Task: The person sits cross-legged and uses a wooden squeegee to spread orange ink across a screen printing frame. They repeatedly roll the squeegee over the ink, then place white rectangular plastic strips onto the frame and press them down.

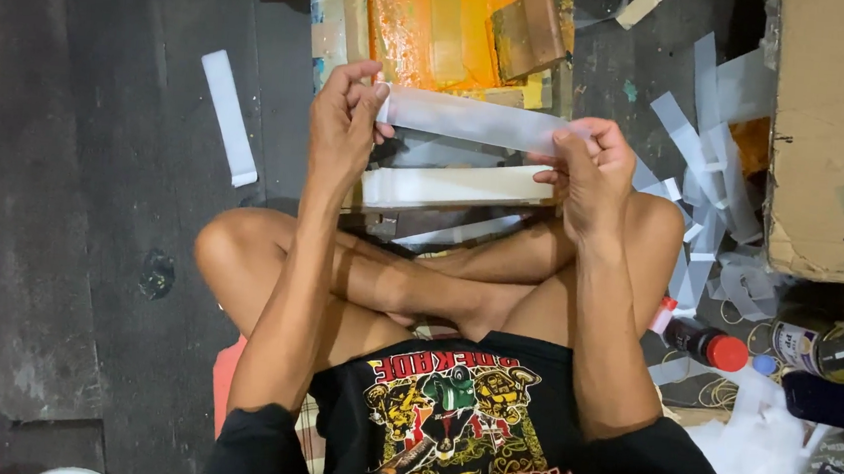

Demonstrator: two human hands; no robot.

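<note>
Left hand (pixel 346 121) and right hand (pixel 588 170) fingers pinch translucent strip (pixel 476 121) ends; keep it taut, level above white stack (pixel 456 187)

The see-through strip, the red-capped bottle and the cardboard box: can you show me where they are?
see-through strip (pixel 471 121): head view, middle of the strip, between both hands.
red-capped bottle (pixel 705 345): head view, dark body beside its cap.
cardboard box (pixel 842 130): head view, bare top face.

A strip (pixel 476 121) spans between the left hand (pixel 343 120) and right hand (pixel 593 170), above a stack of strips (pixel 456 187) near the crossed legs, with a tray (pixel 439 18) beyond, a lone strip (pixel 230 117) far left, and a cardboard box (pixel 842 130), loose strips (pixel 709 159) and a bottle (pixel 705 343) to the right
</note>
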